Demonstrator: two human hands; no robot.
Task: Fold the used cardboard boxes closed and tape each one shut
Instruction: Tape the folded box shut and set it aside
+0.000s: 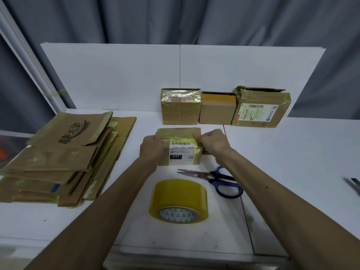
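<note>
A small cardboard box (180, 152) with a white shipping label marked 031 stands at the middle of the white table. My left hand (151, 148) grips its left side with fingers curled over the top edge. My right hand (212, 141) holds its right side, thumb and fingers pinching the top flap near the corner. A roll of yellow packing tape (178, 199) lies flat just in front of the box. Blue-handled scissors (214, 179) lie to the right of the tape, blades pointing left.
Three taped boxes stand in a row against the white back panel: (180, 106), (218, 108), (260, 107). A pile of flattened cardboard boxes (62, 156) covers the table's left side. A dark object (353, 183) pokes in at the right edge.
</note>
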